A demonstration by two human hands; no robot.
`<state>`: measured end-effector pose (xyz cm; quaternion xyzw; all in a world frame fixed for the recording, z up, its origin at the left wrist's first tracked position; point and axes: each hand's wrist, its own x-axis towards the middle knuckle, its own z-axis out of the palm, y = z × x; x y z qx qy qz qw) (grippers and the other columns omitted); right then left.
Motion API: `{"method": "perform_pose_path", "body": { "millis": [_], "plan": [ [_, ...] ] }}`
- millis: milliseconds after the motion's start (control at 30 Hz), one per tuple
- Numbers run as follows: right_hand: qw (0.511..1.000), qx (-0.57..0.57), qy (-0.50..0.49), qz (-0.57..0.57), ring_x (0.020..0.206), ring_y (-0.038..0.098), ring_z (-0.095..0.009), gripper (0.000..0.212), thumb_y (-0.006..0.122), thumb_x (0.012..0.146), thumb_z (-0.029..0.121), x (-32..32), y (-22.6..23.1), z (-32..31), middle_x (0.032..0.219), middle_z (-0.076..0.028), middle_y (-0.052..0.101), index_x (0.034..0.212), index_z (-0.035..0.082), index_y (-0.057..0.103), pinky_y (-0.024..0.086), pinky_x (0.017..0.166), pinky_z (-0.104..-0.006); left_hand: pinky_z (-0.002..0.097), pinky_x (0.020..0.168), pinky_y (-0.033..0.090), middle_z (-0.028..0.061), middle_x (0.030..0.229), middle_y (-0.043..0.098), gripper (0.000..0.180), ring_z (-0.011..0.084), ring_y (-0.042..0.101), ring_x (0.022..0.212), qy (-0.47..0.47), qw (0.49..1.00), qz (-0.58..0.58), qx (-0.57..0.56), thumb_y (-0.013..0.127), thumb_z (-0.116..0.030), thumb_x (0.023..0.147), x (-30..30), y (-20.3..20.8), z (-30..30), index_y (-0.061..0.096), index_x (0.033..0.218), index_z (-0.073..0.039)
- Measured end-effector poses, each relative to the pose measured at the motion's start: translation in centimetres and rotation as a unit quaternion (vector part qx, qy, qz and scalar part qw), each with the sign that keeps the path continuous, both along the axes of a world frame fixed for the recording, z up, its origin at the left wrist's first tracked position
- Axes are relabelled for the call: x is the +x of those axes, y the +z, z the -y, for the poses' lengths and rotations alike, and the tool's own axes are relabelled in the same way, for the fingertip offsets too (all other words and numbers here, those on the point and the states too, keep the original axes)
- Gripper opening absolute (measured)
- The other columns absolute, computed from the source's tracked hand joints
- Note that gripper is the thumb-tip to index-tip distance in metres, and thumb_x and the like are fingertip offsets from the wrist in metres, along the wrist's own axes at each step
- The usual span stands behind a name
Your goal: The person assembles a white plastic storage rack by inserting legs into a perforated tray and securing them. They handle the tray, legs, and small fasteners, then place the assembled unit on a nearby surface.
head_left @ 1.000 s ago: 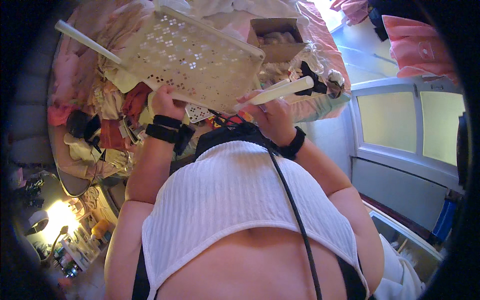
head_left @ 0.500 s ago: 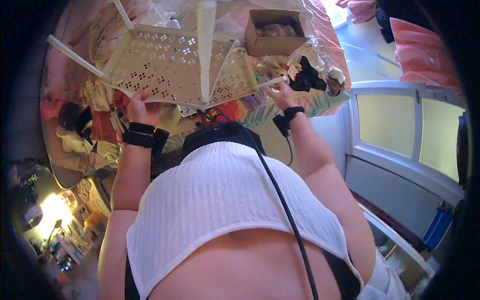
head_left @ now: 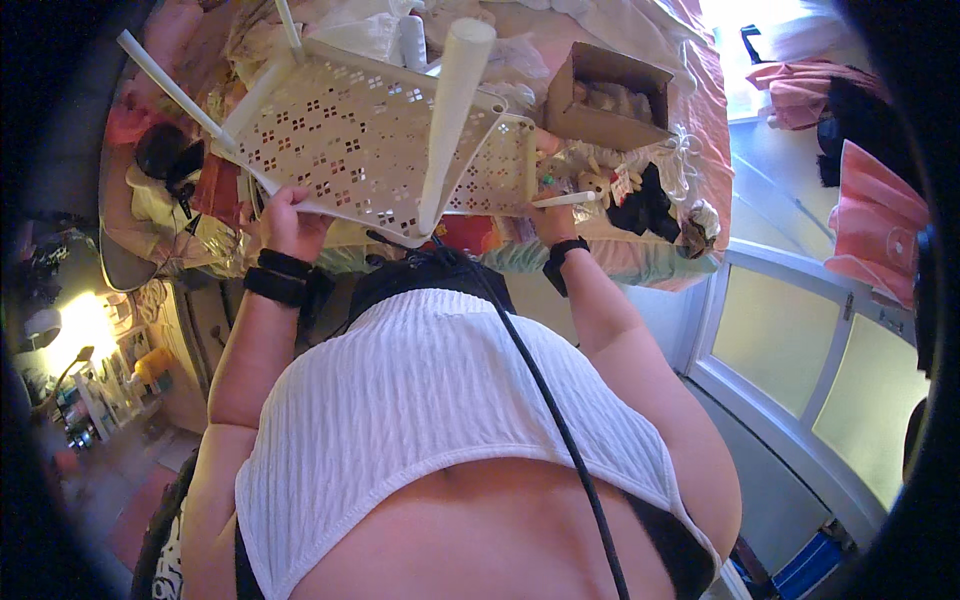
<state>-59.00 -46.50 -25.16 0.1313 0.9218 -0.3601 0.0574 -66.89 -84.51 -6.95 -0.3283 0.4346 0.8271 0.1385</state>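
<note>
I hold a white plastic rack over the near edge of the bed. It has a perforated shelf panel [head_left: 350, 130], two thin legs [head_left: 172, 85] at its left and a thick white tube [head_left: 455, 120] rising toward me. My left hand [head_left: 292, 228] is closed on the near left edge of this panel. A second, smaller perforated panel [head_left: 500, 170] sits against its right side. My right hand [head_left: 553, 225] is closed at the right corner of that smaller panel, by a short white leg [head_left: 567, 200]. Its fingers are partly hidden.
An open cardboard box [head_left: 610, 100] stands on the bed [head_left: 690, 100] beyond the rack. Right of it lie a small plush toy [head_left: 600, 183] and a black cloth [head_left: 648, 205]. A black cable [head_left: 560, 400] runs down my front. A lit lamp [head_left: 85, 325] is at lower left.
The view has shifted, so the bed and box sit farther right and lower. Measured against the box, the rack and my right hand have moved left. Both hands keep their grip.
</note>
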Motion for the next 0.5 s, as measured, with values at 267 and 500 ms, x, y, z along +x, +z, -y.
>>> {"method": "perform_pose_path", "body": {
  "millis": [267,500],
  "plan": [
    [0.997,-0.018,0.065,-0.028,0.081,0.058,-0.036,0.023,0.060,0.081,0.020,0.0,1.2,0.3,0.086,-0.020,0.058,0.093,0.002,0.053,0.045,0.070,-0.0405,0.0421,0.075,0.050,0.0097,0.100,0.057,0.032,0.0253,0.058,0.090,0.003,1.000,0.009,0.006,0.045,-0.010,0.075,0.2,-0.4,-1.3,0.047,0.107,-0.004],
    [0.996,-0.048,0.020,-0.078,0.084,0.059,-0.035,0.030,0.054,0.087,0.024,-0.8,7.2,2.5,0.091,-0.020,0.059,0.103,-0.001,0.048,0.045,0.073,-0.0419,0.0426,0.075,0.049,0.0094,0.094,0.055,0.023,0.0259,0.057,0.086,0.006,0.999,-0.006,0.038,0.046,-0.009,0.075,-0.3,-0.3,-1.6,0.050,0.097,-0.005]
  ]
}}
